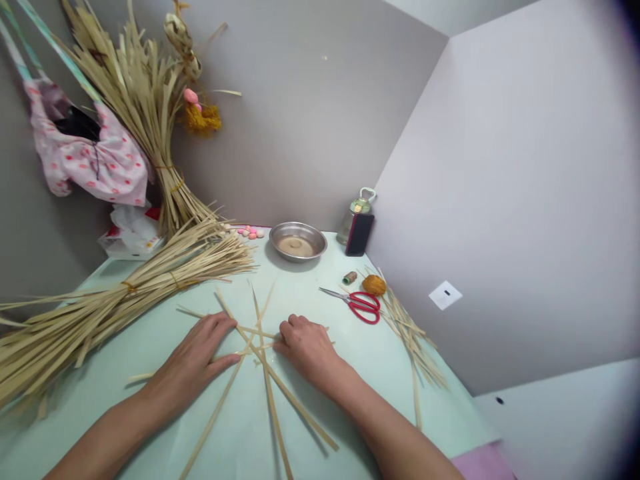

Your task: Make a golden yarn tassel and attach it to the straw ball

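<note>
Several flat pale straw strips (271, 400) cross one another in a star shape on the table in front of me. My left hand (206, 340) lies at the left of the crossing, thumb and fingers apart, their tips resting on the strips. At the right of the crossing, my right hand (305, 343) has its fingers curled and pinched on strips that run under it. Part of those strips is hidden beneath the hand, and their ends show past the knuckles.
Bundled straw (125, 293) lies at left, another bundle (165, 167) leaning behind. A metal bowl (299, 257) holds liquid. Red-handled scissors (365, 308), a thread spool (350, 278), an orange-brown ball (374, 285) and loose straw (407, 333) lie right. A phone (360, 235) leans against a bottle (346, 227).
</note>
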Available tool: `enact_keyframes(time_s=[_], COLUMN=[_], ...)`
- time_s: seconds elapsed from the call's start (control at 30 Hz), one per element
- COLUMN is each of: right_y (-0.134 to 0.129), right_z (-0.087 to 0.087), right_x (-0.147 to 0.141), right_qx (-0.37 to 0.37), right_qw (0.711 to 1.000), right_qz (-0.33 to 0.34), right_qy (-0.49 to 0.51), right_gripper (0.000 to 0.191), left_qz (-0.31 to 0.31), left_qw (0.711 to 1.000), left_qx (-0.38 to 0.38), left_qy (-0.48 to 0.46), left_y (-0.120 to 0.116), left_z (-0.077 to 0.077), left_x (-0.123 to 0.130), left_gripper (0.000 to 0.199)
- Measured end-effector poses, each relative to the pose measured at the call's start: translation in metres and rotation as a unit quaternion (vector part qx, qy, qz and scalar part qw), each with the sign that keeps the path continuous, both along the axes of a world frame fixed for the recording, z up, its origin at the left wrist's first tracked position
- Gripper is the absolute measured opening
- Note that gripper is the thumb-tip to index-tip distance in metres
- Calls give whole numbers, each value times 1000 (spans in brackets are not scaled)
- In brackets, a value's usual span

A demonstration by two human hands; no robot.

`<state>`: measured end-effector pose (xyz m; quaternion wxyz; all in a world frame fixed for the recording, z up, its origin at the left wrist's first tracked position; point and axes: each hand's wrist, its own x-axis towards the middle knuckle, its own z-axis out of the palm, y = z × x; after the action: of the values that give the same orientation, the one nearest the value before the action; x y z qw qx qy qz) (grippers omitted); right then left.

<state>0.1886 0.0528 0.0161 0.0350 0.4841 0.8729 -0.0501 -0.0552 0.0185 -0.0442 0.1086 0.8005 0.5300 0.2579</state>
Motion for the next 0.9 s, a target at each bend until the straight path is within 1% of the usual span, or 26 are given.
enact_keyframes(time_s=[0.2, 0.47, 0.77, 0.9], right_y=[-1, -1, 1, 1], right_z=[-2, -2, -8, -10], right_x=[-2, -2, -1, -2], right_qx=[10, 7, 13, 17], right_qw=[1000, 1000, 1000, 999], right_qz=[-4, -2, 14, 18], right_qy=[0, 1, 15, 20], right_gripper=[13, 13, 11, 9], left_qz=[-2, 0, 4, 9], left_qw=[1000, 1000, 1000, 1000], left_qx=[-3, 10, -10, 4], left_qy=[-7, -14, -9, -14], left_y=[-2, 1, -1, 0], left_z=[3, -3, 0, -1], left_x=[1, 0, 2, 2], left_gripper=[40, 41, 41, 42])
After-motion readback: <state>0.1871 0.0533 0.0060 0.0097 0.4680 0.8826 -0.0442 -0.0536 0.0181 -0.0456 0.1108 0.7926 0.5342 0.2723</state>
